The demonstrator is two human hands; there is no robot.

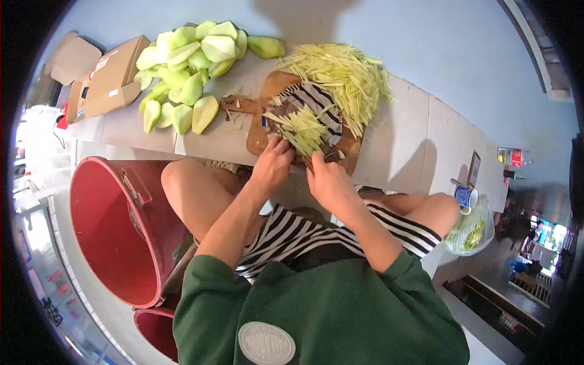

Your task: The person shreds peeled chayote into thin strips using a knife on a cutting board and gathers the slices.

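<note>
A wooden cutting board lies on the tiled surface before me, with a striped cloth on it. Pale green strips rest on the cloth. My left hand is closed at the near left edge of this bundle; what its fingers grip is too small to tell. At the near right edge, my right hand has its fingers curled together, and their hold is also unclear. Behind the board spreads a large pile of thin strips. A knife with a wooden handle lies across the board's left side.
Several peeled green pieces are heaped at the back left, beside an open cardboard box. A big red bin stands at the left. On the right are a blue-and-white cup and a plastic bag holding greens.
</note>
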